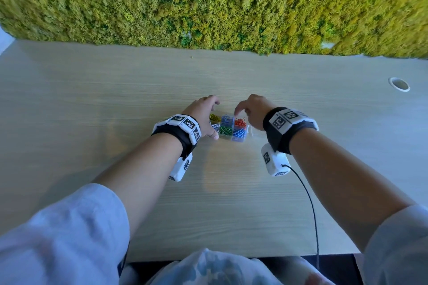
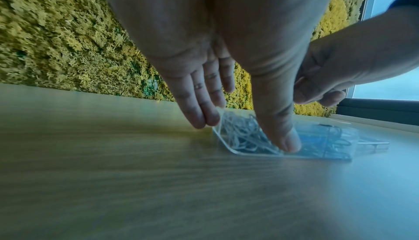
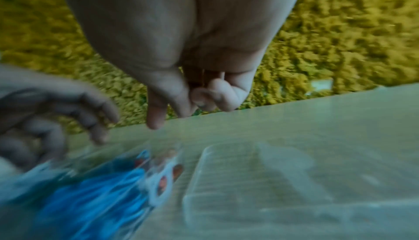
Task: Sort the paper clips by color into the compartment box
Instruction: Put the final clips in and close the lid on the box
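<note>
A clear compartment box (image 1: 245,137) sits mid-table, holding yellow, purple, red, white, green and blue paper clips (image 1: 225,129) in separate cells. My left hand (image 1: 215,119) straddles the box's left end with straight fingers. Its thumb (image 2: 288,141) touches the near rim over the white clips (image 2: 240,132). My right hand (image 1: 238,115) hovers over the box's far right part. The index finger and thumb point down and the other fingers are curled. I see no clip in it, and the right wrist view is blurred. The clear lid (image 1: 254,133) lies flat to the right of the box (image 3: 102,190).
A moss wall (image 1: 208,2) rises behind the wooden table (image 1: 115,90). A round cable hole (image 1: 398,84) sits at the far right. A black cable (image 1: 310,203) runs from my right wrist over the near table edge.
</note>
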Tool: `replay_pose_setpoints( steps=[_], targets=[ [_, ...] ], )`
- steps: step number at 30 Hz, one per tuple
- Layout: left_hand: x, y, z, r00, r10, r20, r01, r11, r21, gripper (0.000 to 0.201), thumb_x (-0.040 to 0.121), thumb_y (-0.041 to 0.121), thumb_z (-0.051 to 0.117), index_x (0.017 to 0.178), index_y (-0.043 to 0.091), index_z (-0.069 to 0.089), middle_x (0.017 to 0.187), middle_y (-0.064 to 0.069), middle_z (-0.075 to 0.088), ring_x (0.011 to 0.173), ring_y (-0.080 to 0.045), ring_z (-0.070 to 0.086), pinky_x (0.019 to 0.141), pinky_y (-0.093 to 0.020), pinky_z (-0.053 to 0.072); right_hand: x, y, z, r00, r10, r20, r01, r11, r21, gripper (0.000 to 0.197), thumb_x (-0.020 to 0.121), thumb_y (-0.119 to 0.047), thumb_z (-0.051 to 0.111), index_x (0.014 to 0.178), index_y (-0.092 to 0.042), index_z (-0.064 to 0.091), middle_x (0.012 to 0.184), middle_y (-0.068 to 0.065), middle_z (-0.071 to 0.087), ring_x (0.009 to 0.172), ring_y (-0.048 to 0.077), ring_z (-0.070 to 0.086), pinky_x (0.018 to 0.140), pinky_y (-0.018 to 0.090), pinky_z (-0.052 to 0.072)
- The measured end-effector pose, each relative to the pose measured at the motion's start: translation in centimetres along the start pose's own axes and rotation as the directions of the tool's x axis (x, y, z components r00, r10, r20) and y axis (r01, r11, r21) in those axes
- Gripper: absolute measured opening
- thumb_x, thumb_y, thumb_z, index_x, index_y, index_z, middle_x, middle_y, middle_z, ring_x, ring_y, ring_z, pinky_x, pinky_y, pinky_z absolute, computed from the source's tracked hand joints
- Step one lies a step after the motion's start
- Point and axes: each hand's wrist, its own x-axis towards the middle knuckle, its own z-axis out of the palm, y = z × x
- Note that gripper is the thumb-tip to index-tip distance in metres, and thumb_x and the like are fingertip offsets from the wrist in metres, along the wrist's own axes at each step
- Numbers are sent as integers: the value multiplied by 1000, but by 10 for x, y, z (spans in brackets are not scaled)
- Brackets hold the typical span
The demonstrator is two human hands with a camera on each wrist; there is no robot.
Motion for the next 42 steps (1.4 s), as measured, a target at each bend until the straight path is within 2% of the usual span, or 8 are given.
replay_pose_setpoints(
  steps=[3,7,10,20,27,32,35,42],
  targets=[
    [0,0,-1,1000,12,5,-12,1000,11,91,58,21,89,134,19,38,130,-1,50,91,-13,45,80,-26,39,-6,28,-6,991,132,-30,-128,986,109,56,83,5,47,127,-29,49,124,3,48,101,19,52,72,29,46],
    [0,1,-1,1000,4,4,-4,1000,17,91,59,22,89,134,19,38,130,0,49,89,-13,46,80,-26,39,-19,54,-2,967,234,100,-218,965,-147,84,75,-11,67,144,-32,25,141,8,35,129,29,36,94,47,47],
    [-1,1,-2,1000,4,6,-4,1000,20,91,58,23,89,133,19,38,130,0,49,89,-13,46,79,-26,38,-24,60,3,959,236,154,-206,960,-190,92,72,-16,70,147,-32,18,144,7,31,132,30,31,96,49,44],
    [-2,1,-1,1000,6,-1,-6,1000,13,90,58,22,89,133,19,39,130,0,49,90,-12,47,78,-25,39,-31,64,3,956,270,116,-250,954,-163,84,71,-32,76,142,-31,31,138,7,34,128,29,37,96,48,45],
    [-4,0,0,999,19,-26,-18,1000,22,90,60,23,88,134,18,38,129,1,50,91,-13,48,78,-25,39,-27,24,-11,984,175,21,-176,983,56,81,74,-44,71,142,-33,29,141,8,31,123,29,43,94,46,46],
    [-6,-2,4,999,18,-47,-17,1000,15,92,58,28,88,134,19,37,128,-1,50,106,-17,52,81,-24,38,-18,-18,4,995,44,86,-41,999,-33,83,68,-46,72,140,-34,33,135,4,35,125,26,41,95,50,46],
    [-5,-3,6,998,17,-58,-15,999,31,91,59,30,88,134,20,38,133,-1,50,120,-20,50,88,-26,38,-14,-27,11,994,42,99,-36,998,-60,86,66,-47,73,141,-31,32,132,5,36,123,28,42,93,49,48],
    [-4,-2,7,999,18,-44,-15,997,78,86,63,33,84,137,20,41,141,3,41,126,-18,45,94,-25,37,-12,-27,10,994,44,103,-32,994,-107,86,68,-46,73,142,-31,31,132,3,37,125,27,41,90,47,48]
  ],
)
